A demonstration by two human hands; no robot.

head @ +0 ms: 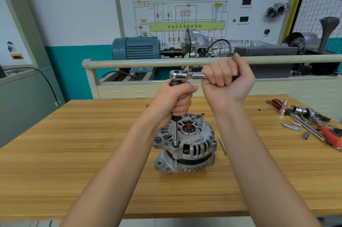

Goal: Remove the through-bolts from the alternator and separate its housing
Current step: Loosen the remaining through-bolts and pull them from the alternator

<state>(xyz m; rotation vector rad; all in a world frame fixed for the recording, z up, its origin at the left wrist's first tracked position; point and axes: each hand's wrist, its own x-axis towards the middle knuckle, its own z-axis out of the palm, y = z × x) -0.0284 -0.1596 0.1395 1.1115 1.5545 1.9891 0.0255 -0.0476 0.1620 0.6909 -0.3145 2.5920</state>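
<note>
A silver alternator (192, 149) stands upright on the wooden table (92, 152), shaft end up. A chrome extension bar with a socket (175, 134) stands vertically on a through-bolt at the housing's near-left rim. My left hand (175, 99) grips the black handle part of that extension. On top sits a chrome ratchet (182, 74) whose handle points right; my right hand (227, 82) grips that handle in a fist. One loose bolt (222, 146) lies on the table just right of the alternator.
Several tools lie at the table's right edge: a red-handled screwdriver (277, 103), ratchets and sockets (303, 112), red pliers (331, 134). Behind the table stand a railed bench (148, 63) with a blue motor (137, 48) and gearbox, and a wiring-diagram board (187, 14).
</note>
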